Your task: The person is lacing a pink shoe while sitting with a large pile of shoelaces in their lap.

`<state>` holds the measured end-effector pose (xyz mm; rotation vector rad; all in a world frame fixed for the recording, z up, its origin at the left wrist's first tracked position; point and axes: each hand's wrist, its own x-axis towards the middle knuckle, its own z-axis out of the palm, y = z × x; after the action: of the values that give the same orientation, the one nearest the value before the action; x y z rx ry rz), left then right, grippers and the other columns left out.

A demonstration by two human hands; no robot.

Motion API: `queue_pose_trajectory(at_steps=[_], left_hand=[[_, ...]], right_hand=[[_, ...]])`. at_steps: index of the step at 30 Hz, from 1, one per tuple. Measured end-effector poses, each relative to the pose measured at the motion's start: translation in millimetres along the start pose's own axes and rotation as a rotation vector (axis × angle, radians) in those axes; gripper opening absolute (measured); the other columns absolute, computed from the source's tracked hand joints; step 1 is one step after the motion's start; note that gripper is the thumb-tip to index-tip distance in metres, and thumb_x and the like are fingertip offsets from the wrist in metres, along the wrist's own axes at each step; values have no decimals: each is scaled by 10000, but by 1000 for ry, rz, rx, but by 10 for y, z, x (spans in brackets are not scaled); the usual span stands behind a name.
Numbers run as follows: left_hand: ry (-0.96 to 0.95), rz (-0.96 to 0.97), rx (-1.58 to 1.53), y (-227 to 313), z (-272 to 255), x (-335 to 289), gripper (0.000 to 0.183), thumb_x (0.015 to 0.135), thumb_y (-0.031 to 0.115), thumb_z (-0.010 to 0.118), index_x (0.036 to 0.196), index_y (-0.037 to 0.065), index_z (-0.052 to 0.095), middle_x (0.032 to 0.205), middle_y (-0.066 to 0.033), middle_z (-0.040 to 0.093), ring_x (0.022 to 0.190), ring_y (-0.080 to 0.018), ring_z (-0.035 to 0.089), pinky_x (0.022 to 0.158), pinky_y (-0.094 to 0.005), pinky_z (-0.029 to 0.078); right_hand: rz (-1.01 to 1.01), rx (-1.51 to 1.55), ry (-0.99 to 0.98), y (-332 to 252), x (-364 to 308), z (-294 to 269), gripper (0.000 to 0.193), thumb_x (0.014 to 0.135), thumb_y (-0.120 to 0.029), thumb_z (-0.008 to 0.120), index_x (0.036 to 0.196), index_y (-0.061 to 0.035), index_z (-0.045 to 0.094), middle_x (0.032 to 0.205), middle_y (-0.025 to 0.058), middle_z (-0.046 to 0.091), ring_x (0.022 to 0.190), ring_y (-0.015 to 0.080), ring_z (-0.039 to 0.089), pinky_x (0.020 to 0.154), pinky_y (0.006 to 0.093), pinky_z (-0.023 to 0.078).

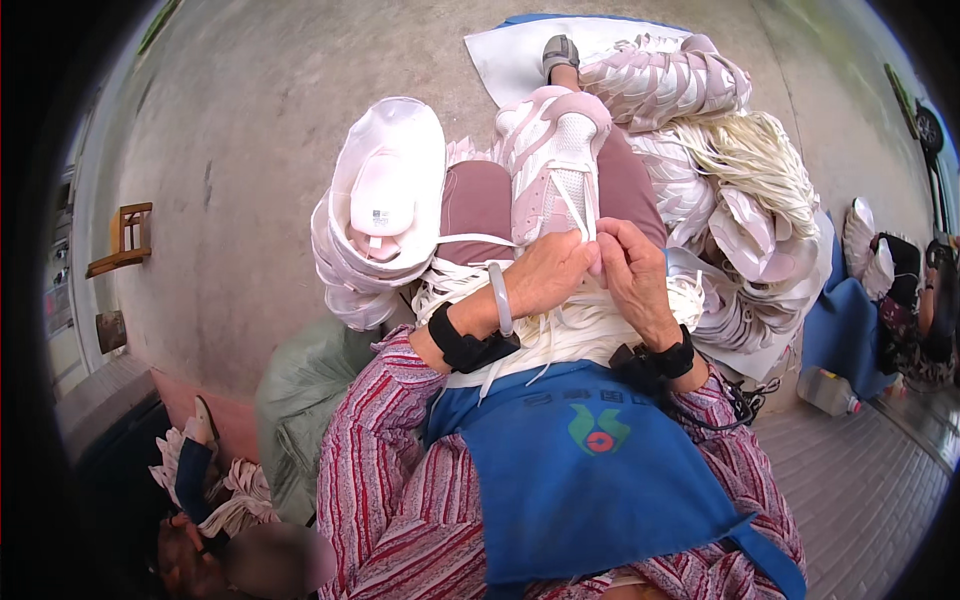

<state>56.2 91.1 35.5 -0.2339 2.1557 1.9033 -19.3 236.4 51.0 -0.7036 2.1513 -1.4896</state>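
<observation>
A pink and white sneaker rests on my lap between my thighs, its rounded end pointing away from me. A white shoelace runs from its eyelets down to my fingers. My left hand, closed in a pinch, grips the lace at the sneaker's near end. Right beside it my right hand is closed too, thumb and forefinger pinching at the lace; the exact spot between the fingertips is hidden. Under both wrists a heap of loose white laces covers my lap, above a blue apron.
Nested white and pink shoe uppers stand left of my knees. At the right are stacked sneakers and a bundle of cream laces. A green sack sits by my left arm. Other people work at the lower left and far right.
</observation>
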Motion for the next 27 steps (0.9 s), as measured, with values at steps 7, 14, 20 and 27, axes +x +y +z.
queue_pose_trajectory(at_steps=[7, 14, 20, 27], left_hand=[[-84, 185, 302, -133, 58, -41, 357, 971, 218, 334, 952, -61, 555, 804, -221, 601, 749, -371, 573, 679, -432, 451], [-55, -488, -740, 7, -122, -88, 374, 959, 356, 390, 913, 28, 564, 687, -58, 553, 538, -177, 546, 487, -333, 522], [26, -270, -1094, -184, -203, 214, 279, 1010, 232, 365, 969, 47, 569, 848, -82, 620, 750, -195, 629, 718, -354, 543], [245, -192, -1210, 41, -341, 95, 263, 987, 209, 421, 773, 79, 500, 837, -65, 609, 840, -236, 606, 906, -411, 496]], right_hand=[[-45, -220, -90, -31, 195, 55, 336, 898, -285, 611, 994, 36, 618, 745, 207, 611, 581, 327, 608, 583, 391, 487], [-136, 11, -22, -12, 279, 8, 269, 897, -220, 502, 772, 3, 586, 695, 163, 602, 645, 326, 597, 591, 408, 460], [-18, 343, -342, -72, 209, 160, 269, 926, -223, 500, 838, 8, 606, 672, 70, 567, 623, 149, 554, 596, 310, 452], [-87, 115, -147, 47, 184, -206, 237, 940, -204, 552, 909, 17, 632, 875, 59, 552, 660, 116, 551, 625, 259, 456]])
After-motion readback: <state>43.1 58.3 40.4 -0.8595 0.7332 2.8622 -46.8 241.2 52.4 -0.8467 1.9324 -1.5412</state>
